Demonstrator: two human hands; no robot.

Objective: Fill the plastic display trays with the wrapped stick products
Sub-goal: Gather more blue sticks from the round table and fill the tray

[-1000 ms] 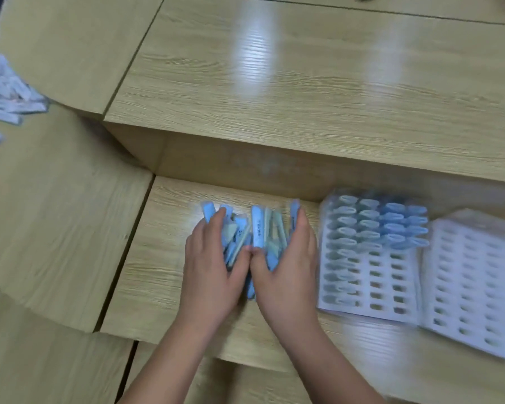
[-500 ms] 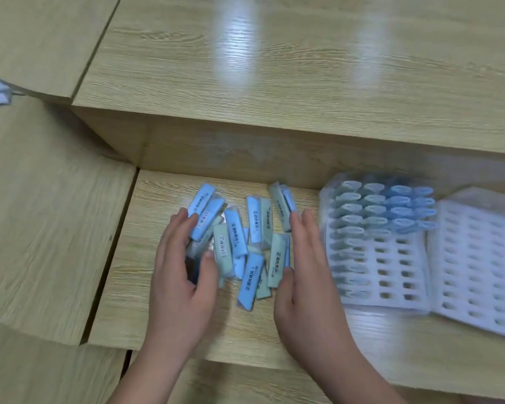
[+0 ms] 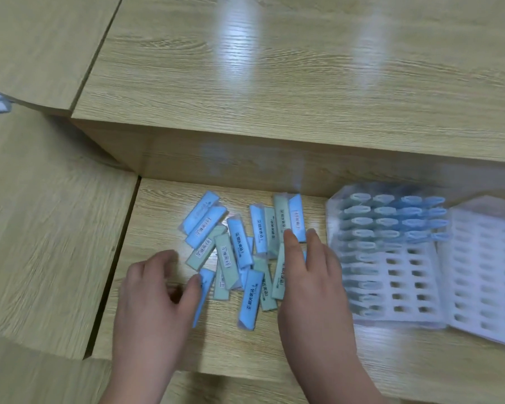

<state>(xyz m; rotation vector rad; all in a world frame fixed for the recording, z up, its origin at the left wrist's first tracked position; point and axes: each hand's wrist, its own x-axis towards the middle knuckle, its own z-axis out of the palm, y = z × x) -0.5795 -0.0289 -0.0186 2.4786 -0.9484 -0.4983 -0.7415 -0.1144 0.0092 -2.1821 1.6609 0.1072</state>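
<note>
A raised wooden tier (image 3: 274, 83) walls the lower worktop (image 3: 164, 205) behind. The part-filled display tray (image 3: 391, 258) and a second white tray (image 3: 484, 272) crowd the lower right. My right grip (image 3: 312, 281) lies flat and released on the scattered wrapped sticks (image 3: 239, 252) at centre. My left grip (image 3: 155, 290) is curled, its thumb touching one; whether it holds it, I cannot tell. The worktop's front edge runs under my wrists.

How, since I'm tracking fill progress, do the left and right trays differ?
The left tray holds sticks in its far rows and left column; the right tray shows only empty slots. The left tray sits beside the right hand; the right tray runs off the picture's edge. Both are pale plastic slot grids.
</note>
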